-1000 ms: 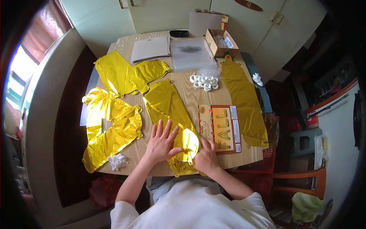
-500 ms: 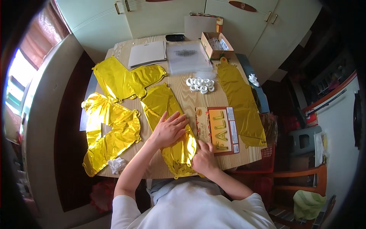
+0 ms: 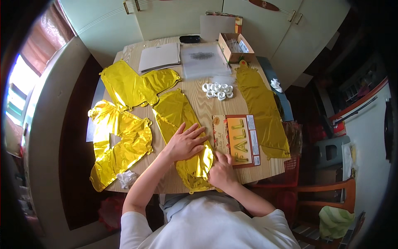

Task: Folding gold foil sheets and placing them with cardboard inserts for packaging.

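Pale cabinets [image 3: 178, 25] with metal handles [image 3: 126, 8] line the top of the frame, an oval brown plaque [image 3: 264, 5] set on one door at upper right. A pink curtain [image 3: 45, 33] hangs beside a bright window [image 3: 19, 79] at left. At right, a grey stool [image 3: 336, 142] stands beyond a red basket [image 3: 292, 174]. In the lower right, a green-and-white towel [image 3: 336, 222] drapes a wooden chair [image 3: 349, 194]; a red object [image 3: 110, 212], its kind unclear, sits in shadow at lower left.

White short-sleeved shirt [image 3: 203, 222], grey lower garment [image 3: 176, 202], bare forearms [image 3: 150, 176], bare fingers [image 3: 195, 133]
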The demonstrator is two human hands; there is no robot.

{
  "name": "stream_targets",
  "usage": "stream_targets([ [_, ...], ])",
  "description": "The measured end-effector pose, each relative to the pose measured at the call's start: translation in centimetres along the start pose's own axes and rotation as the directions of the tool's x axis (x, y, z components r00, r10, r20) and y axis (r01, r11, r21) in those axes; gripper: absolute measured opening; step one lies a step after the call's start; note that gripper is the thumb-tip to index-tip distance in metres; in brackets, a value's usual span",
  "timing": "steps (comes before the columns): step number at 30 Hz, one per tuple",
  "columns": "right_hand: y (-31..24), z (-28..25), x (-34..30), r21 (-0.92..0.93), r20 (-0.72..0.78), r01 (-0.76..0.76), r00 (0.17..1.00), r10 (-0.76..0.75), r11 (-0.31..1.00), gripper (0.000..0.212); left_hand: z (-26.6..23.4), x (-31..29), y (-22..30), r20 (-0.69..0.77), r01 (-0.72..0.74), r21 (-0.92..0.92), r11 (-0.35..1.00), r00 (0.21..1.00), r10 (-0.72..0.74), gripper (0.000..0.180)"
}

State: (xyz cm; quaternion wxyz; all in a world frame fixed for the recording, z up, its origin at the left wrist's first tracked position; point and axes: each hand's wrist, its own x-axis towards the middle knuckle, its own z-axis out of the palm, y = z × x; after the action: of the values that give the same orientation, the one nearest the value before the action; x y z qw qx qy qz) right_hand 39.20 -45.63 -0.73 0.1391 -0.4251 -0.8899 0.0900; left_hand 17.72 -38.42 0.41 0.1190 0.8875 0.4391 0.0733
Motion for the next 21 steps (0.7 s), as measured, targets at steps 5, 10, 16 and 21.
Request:
stream_targets([
  [5, 0.0, 0.1, 0.0, 0.065, -0.050, 0.005, 0.999, -0.002, 0.998, 0.031, 0.2, -0.1, -0.1, 0.009, -0.033, 0.021, 0.999, 0.999, 0.033, 0.047],
  [10, 0.3, -0.1, 0.1, 0.066, -0.062, 0.029, 0.998, -0.025, 0.997, 0.026, -0.3, -0.2, 0.0, 0.044, -0.067, 0.035, 0.997, 0.997, 0.066, 0.044],
  [16, 5.1, -1.4, 1.1, -0.019, -0.258, 0.132, 0.957, -0.132, 0.991, 0.012, -0.3, -0.4, 0.1, 0.045, -0.087, 0.028, 0.996, 0.995, 0.086, 0.049],
  [21, 7.5, -2.3, 2.6, -0.019, -0.216, 0.195, 0.957, -0.194, 0.981, 0.023, -0.1, -0.3, 0.0, 0.084, -0.079, 0.000, 0.997, 0.993, 0.078, 0.051],
])
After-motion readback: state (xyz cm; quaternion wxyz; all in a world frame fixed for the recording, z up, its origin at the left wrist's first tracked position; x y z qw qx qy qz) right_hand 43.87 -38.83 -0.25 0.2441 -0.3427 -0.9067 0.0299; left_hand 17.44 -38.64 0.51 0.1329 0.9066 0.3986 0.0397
